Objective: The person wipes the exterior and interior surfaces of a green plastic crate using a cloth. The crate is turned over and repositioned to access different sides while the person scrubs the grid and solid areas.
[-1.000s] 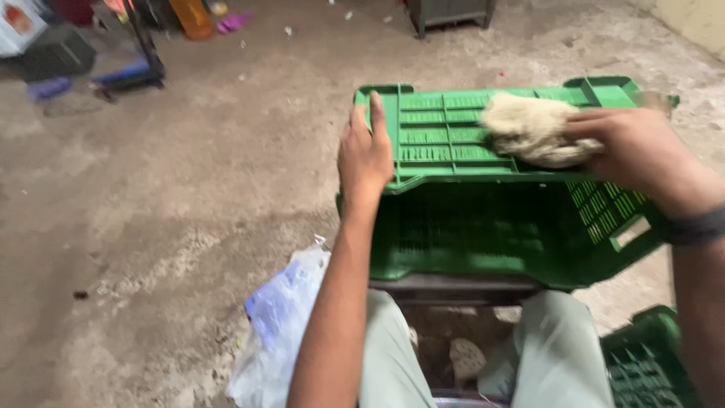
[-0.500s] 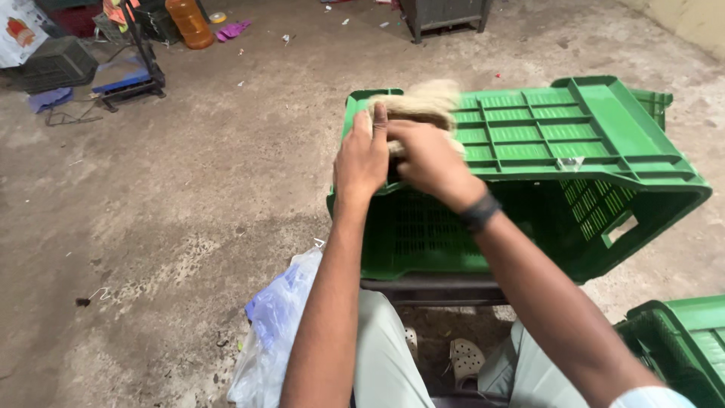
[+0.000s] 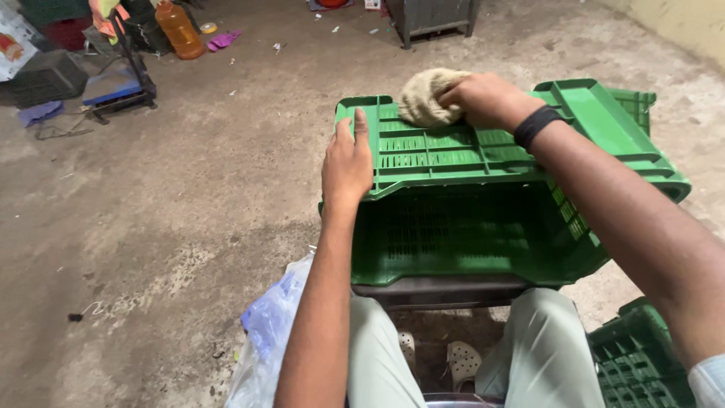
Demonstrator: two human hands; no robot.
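Two hands on green crate (image 3: 483, 151): left hand (image 3: 347, 162) flat, fingers released; right hand (image 3: 487, 100) fingers clenching cloth (image 3: 423, 98).

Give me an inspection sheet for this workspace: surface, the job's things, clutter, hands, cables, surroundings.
Surface: stained bare concrete floor.
Job's things: green slatted plastic crate lying on its side; beige crumpled cloth on its upper face.
Clutter: clear plastic bag; second green crate.
Hands: left hand flat on the crate edge; right hand pressing the cloth.
Cables: thin cord by the blue platform scale.
Surroundings: orange plastic bottle, grey crate.
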